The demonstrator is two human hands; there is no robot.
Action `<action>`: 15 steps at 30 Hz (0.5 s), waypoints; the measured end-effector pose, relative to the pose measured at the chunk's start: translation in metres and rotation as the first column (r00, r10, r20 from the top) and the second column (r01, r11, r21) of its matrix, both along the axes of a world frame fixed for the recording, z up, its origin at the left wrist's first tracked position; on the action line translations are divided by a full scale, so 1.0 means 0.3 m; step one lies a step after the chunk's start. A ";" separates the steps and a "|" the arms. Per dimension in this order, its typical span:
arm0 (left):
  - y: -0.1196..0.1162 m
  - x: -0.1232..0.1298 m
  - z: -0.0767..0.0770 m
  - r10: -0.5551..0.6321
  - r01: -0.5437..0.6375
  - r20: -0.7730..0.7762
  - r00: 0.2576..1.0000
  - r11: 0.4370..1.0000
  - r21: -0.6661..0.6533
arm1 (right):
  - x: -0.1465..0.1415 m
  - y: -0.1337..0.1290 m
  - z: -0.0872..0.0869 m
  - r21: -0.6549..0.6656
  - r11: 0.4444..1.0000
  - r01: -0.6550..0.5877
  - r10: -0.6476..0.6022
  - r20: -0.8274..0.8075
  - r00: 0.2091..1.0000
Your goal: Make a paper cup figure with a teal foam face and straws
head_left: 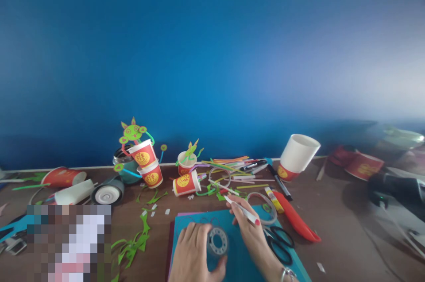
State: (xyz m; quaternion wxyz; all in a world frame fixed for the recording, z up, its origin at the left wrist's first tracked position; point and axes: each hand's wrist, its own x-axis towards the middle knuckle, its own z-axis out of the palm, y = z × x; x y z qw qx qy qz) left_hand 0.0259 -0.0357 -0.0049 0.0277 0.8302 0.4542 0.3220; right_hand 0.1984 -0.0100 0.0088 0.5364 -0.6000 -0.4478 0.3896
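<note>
The left hand (195, 249) is curling, half-closed, around a tape roll (225, 243) on blue paper (236, 255); beside it, the right hand (249, 232) is pinching a red-ended white marker (247, 214). The roll is risking a skid if the left grip is slackening.

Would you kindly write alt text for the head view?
A person's left hand holds a ring-shaped roll over blue paper while the right hand holds a white pen; around them are red-and-white cups and green scraps.
</note>
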 end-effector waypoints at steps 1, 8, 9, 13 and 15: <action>-0.004 0.001 -0.007 0.013 -0.013 -0.038 0.999 1.000 0.010 | 0.000 0.000 0.002 -0.007 1.000 -0.003 0.003 -0.002 1.000; 0.004 -0.018 -0.015 0.038 -0.029 -0.137 0.990 0.997 0.067 | -0.002 -0.001 0.002 -0.001 1.000 -0.015 0.015 -0.009 1.000; 0.004 -0.014 -0.015 0.001 0.007 -0.140 0.990 0.998 0.062 | 0.000 0.001 0.003 0.000 1.000 -0.014 0.014 -0.010 1.000; -0.013 0.028 -0.036 -0.277 0.294 -0.201 0.940 0.954 0.059 | 0.026 0.023 0.019 -0.013 1.000 -0.007 0.006 -0.047 0.999; -0.029 0.056 -0.057 -0.272 0.299 -0.251 0.929 0.951 0.076 | 0.047 0.038 0.034 -0.010 1.000 0.011 -0.011 -0.071 0.997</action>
